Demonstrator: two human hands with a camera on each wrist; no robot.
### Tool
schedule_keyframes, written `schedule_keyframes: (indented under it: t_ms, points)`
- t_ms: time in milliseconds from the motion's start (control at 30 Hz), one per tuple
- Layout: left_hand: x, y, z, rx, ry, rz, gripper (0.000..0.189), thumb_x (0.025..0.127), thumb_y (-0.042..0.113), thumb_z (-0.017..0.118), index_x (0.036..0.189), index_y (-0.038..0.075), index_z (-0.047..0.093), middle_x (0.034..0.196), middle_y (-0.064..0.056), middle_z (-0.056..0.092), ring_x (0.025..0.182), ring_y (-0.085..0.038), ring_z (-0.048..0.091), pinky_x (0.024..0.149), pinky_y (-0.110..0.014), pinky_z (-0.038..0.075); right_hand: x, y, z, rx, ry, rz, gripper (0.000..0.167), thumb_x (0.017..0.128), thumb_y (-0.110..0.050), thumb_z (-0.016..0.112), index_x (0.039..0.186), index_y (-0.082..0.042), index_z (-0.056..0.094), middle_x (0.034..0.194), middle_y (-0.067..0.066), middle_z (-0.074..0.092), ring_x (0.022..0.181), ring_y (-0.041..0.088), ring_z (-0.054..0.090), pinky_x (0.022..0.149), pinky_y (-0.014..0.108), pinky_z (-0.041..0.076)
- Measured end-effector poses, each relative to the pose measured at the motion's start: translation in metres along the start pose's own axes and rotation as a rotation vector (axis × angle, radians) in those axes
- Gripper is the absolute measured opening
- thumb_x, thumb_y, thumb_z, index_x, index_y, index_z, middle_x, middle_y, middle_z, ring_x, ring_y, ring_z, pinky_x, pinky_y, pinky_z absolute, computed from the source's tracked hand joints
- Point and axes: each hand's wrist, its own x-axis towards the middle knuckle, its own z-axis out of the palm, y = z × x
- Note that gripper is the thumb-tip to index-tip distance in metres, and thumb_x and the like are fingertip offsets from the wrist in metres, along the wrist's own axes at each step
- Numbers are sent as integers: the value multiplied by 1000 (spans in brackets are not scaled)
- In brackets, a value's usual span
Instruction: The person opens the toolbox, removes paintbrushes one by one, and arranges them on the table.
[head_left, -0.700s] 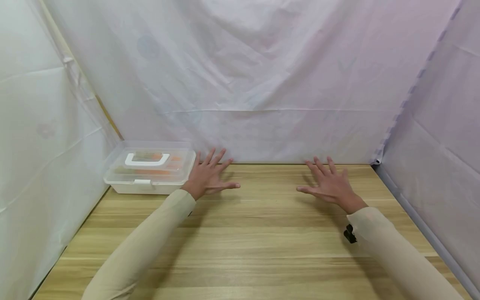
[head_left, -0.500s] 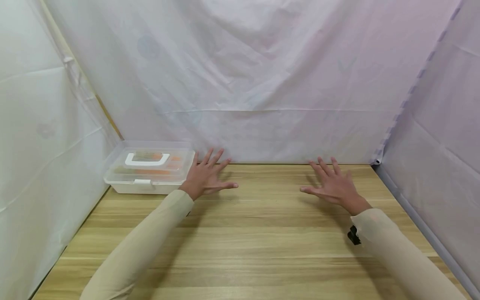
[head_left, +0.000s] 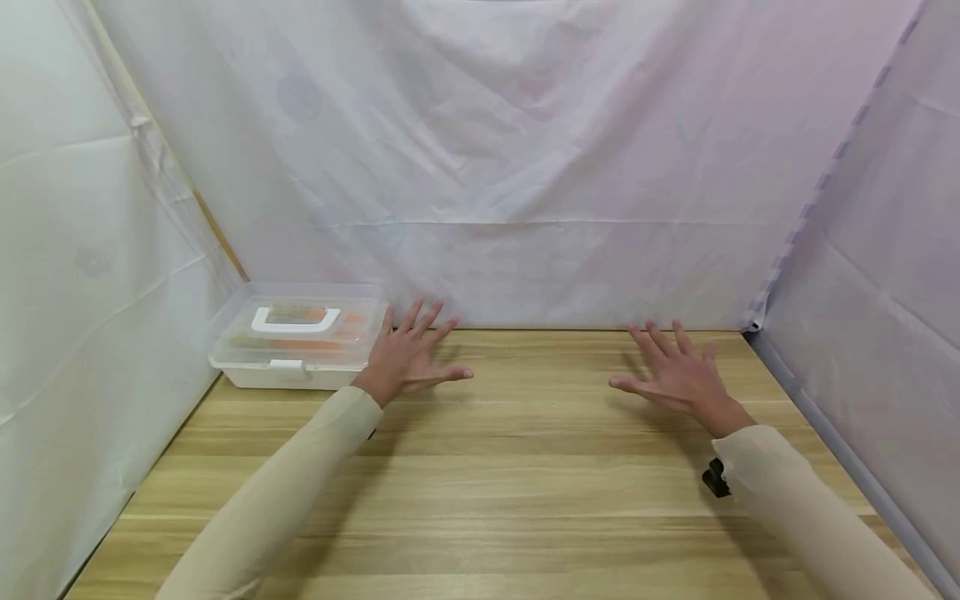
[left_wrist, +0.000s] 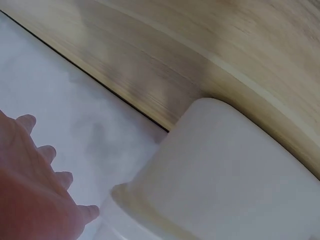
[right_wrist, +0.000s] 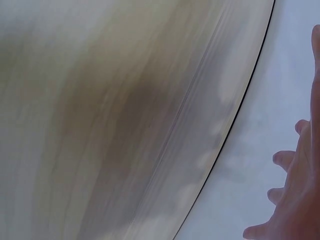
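My left hand (head_left: 408, 354) is spread over the back of the table, palm down, with its little finger overlapping the right end of a plastic storage box (head_left: 300, 379). The box has a clear lid, a white carry handle and a white front latch; orange and greenish contents show through. In the left wrist view the box's white wall (left_wrist: 220, 165) fills the lower right, close to the fingers. My right hand (head_left: 678, 371) is also spread, fingers apart and holding nothing, above the table's back right. Its fingertips appear at the right side of the right wrist view.
A wood-grain table (head_left: 517, 500) runs back to a hanging white cloth (head_left: 525, 167). More cloth hangs at the left side (head_left: 67, 208) and the right side (head_left: 885, 275). A small black object (head_left: 716, 479) shows at the right sleeve's cuff.
My right hand has shifted right and slightly toward me. The left hand has drifted a little left, nearer the box. Both stay spread; the box has not moved.
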Motion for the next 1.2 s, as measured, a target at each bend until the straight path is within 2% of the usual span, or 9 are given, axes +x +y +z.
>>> schedule_keyframes:
  t_ms: [133,333,500,633,767,867,967,1033,1200]
  points:
    - [-2,6,-1,-3,23,-1,102,95,91,46,176,30,29,184,-6,13,169,-35,8,128,-73,-1,2,-10,2,10,11,-20,106,97,-80,61,177,-22,22,181,21,19,164,56,3,113,91,7]
    - [-8,16,-8,-42,110,6,106,93,97,34,176,31,27,185,-5,11,169,-34,8,129,-70,1,10,-32,6,52,50,-68,105,97,-77,64,176,-19,26,181,19,21,165,54,5,115,89,7]
    - [-19,22,-18,-152,233,-4,104,96,96,33,176,30,31,184,-5,13,169,-33,10,131,-67,0,20,-58,11,122,72,-94,105,97,-76,64,177,-22,22,182,15,21,166,51,5,117,87,6]
    - [-33,18,-27,-230,357,-26,103,98,94,27,174,25,35,183,-10,20,168,-36,14,130,-68,3,27,-78,14,173,90,-116,105,97,-76,65,178,-24,22,182,13,21,166,49,7,119,85,8]
    - [-45,5,-36,-291,484,-66,97,105,86,27,170,16,41,178,-17,31,165,-42,20,128,-72,8,33,-96,17,208,118,-132,104,97,-76,64,177,-24,24,181,13,24,166,48,10,122,82,11]
    - [-53,-10,-41,-351,584,-107,83,111,69,39,166,7,45,172,-21,39,162,-45,28,128,-73,10,37,-108,19,254,134,-146,103,98,-76,64,176,-21,26,180,15,26,166,48,11,123,80,12]
    - [-61,-27,-43,-408,667,-166,72,111,51,53,162,1,47,168,-23,43,160,-47,30,129,-70,10,41,-120,21,312,149,-166,103,98,-75,64,176,-18,28,179,17,29,165,48,14,124,78,14]
    - [-66,-40,-44,-436,704,-204,68,109,43,58,160,-2,48,166,-24,45,160,-48,29,129,-69,10,43,-129,23,350,158,-183,103,98,-75,64,175,-16,30,178,17,31,165,47,16,124,77,16]
    - [-84,-66,-42,-483,751,-299,64,108,34,65,157,-5,49,165,-26,46,163,-48,22,130,-68,8,49,-153,28,399,169,-228,103,98,-80,60,174,-15,33,176,15,36,165,45,18,126,74,17]
